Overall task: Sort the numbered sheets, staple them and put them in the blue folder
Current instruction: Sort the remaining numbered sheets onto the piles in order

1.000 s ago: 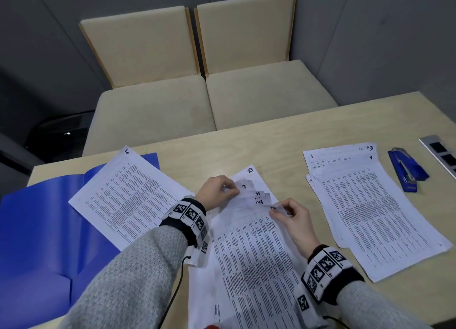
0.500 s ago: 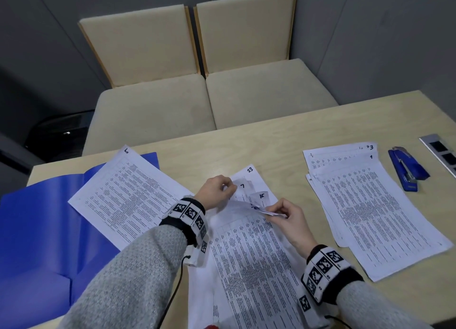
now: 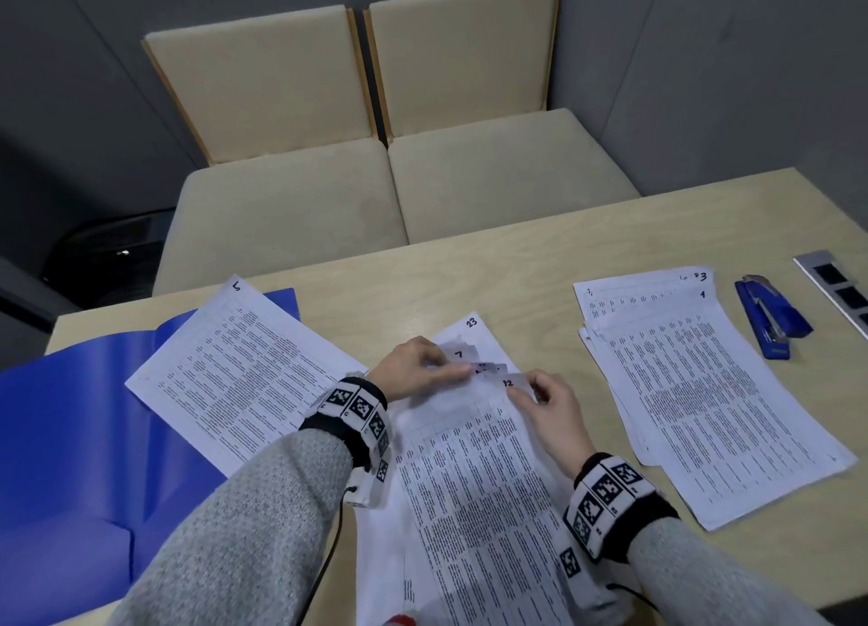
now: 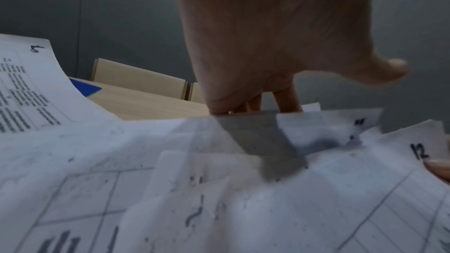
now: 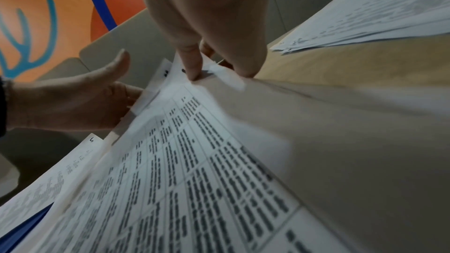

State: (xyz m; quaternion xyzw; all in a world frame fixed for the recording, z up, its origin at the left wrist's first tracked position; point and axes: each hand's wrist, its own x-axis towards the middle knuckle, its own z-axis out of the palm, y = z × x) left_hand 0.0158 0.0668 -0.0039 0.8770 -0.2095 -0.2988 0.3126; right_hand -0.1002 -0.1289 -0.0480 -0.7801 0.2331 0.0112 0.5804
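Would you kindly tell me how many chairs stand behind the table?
2. The left chair and the right chair stand side by side, touching, beyond the table's far edge. Others outside the frame cannot be ruled out.

Dim, even indoor light with a cool cast and no glare. The head view is sharp at its centre, and straight edges of the table (image 3: 610, 231) bow outward toward the frame borders. Soft shadows sit under the hands. Both wrist views are strongly warped; near sheets (image 4: 219, 189) are smeared and out of focus, and their print blurs.
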